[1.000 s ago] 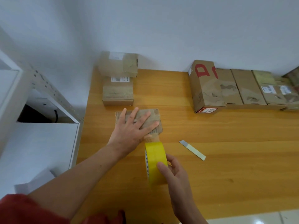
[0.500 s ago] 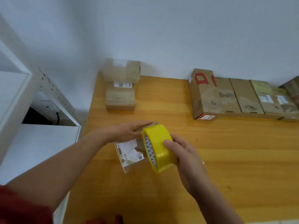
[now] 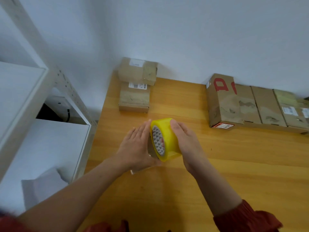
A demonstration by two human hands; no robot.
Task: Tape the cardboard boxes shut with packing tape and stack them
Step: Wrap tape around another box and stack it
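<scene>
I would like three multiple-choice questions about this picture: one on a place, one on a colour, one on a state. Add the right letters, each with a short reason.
1. Where is the stack of two boxes?
A. at the far left corner of the table
B. at its near right corner
C. in its middle

2. What colour is the tape roll?
A. brown
B. yellow
C. blue

3. What does the right hand do?
A. lies flat on the table
B. hangs empty beside the table
C. grips the tape roll

Answers: 1 A, the stack stands at the far end by the left edge; 2 B, its outer band is bright yellow; 3 C, the hand wraps round the roll.
</scene>
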